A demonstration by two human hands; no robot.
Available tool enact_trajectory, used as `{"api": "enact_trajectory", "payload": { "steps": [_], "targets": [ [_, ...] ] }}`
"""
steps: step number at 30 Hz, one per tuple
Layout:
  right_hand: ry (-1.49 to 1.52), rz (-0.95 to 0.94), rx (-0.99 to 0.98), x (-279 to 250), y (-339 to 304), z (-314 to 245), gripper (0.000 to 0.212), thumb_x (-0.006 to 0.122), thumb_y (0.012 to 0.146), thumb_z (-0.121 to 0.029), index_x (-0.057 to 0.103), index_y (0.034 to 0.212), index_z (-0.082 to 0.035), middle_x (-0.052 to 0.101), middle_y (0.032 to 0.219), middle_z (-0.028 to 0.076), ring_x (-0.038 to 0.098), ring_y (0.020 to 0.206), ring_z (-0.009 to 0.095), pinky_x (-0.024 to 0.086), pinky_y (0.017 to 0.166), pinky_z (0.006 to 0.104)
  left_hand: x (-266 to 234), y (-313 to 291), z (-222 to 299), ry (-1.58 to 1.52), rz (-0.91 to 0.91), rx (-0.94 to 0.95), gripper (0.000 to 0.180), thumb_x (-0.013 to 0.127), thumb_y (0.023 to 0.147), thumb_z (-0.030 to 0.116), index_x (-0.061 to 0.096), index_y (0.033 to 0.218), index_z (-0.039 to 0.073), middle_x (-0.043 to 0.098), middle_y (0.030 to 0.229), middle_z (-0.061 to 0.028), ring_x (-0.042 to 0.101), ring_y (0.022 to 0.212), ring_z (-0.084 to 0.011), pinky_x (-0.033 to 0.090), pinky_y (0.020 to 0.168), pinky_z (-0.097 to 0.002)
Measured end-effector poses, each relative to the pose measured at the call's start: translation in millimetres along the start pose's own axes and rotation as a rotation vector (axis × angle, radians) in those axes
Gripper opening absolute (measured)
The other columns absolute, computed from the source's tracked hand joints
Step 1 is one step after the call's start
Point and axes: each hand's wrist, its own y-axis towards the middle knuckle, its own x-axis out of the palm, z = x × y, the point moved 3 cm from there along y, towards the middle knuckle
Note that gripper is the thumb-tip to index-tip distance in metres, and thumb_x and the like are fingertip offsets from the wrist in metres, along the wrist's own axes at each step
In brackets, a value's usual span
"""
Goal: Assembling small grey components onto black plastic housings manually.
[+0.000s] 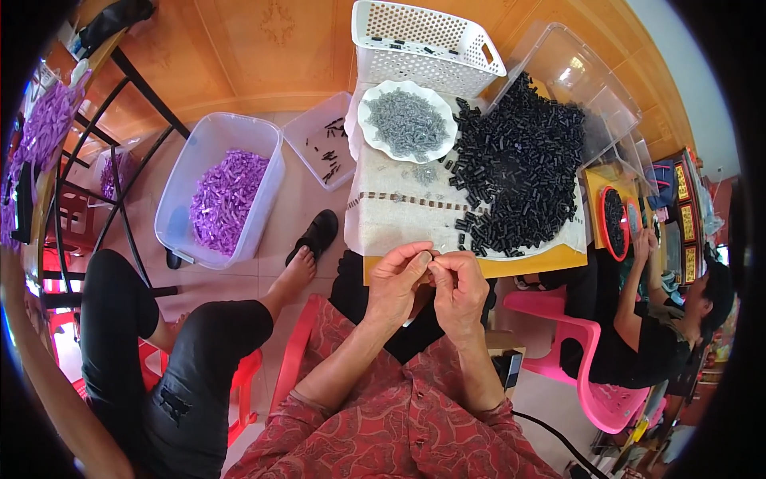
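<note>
My left hand (398,278) and my right hand (458,289) meet at the near edge of the table, thumbs and fingertips pinched together. Whatever they hold between them is tiny and mostly covered by the fingers. Just beyond lies a large heap of small black plastic pieces (519,172), spread over a pale cloth (391,227). To its left, a white scalloped plate (372,142) carries a pile of small transparent grey pieces (405,121). A few of those grey pieces lie loose on the cloth beside the plate.
Behind the plate stands a white perforated basket (415,70); a transparent bin (610,92) leans behind the heap. On the floor at left sits a tub (275,152) of purple pieces (229,199). People sit on both sides, one on a pink chair (586,359).
</note>
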Motion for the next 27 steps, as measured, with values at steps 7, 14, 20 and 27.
{"api": "enact_trajectory", "payload": {
  "steps": [7, 14, 20, 27],
  "targets": [
    [-0.048, 0.061, -0.017, 9.9, -11.3, -7.1, 0.013, 0.065, 0.083, 0.003, 0.054, 0.088, -0.001, 0.060, 0.082, 0.015, 0.063, 0.071, 0.029, 0.051, 0.061, 0.0336, -6.1, 1.0, 0.1, 0.002, 0.019, 0.033, 0.017, 0.055, 0.094, 0.001, 0.062, 0.109, -0.002, 0.065, 0.098, -0.0105, 0.062, 0.082, -0.0153, 0.055, 0.082, -0.0309],
    [-0.018, 0.103, -0.027, 10.7, -26.9, -18.1, 0.015, 0.068, 0.082, 0.003, 0.057, 0.092, -0.001, 0.060, 0.084, 0.016, 0.062, 0.072, 0.029, 0.051, 0.061, 0.0327, 0.4, 7.3, 17.4, -0.169, -0.019, 0.023, 0.019, 0.053, 0.094, 0.002, 0.059, 0.111, -0.004, 0.062, 0.094, -0.0114, 0.063, 0.091, -0.0217, 0.052, 0.095, -0.0467],
    [0.414, 0.081, 0.228, 2.8, -23.1, -6.2, 0.010, 0.061, 0.090, 0.003, 0.058, 0.099, 0.003, 0.059, 0.100, 0.010, 0.061, 0.078, 0.011, 0.053, 0.068, 0.0225, -3.9, 6.6, 11.9, -0.303, -0.059, -0.123, 0.023, 0.056, 0.094, 0.007, 0.058, 0.115, -0.001, 0.064, 0.098, -0.0113, 0.063, 0.094, -0.0231, 0.050, 0.096, -0.0464],
    [0.509, 0.071, 0.278, -5.1, -18.9, -6.3, 0.015, 0.063, 0.088, 0.003, 0.058, 0.102, 0.004, 0.059, 0.099, 0.010, 0.061, 0.079, 0.011, 0.053, 0.071, 0.0227, -4.6, 2.3, 10.6, -0.301, -0.041, -0.207, 0.025, 0.058, 0.094, 0.010, 0.058, 0.117, 0.001, 0.065, 0.101, -0.0113, 0.063, 0.096, -0.0227, 0.052, 0.091, -0.0390]
  ]
}}
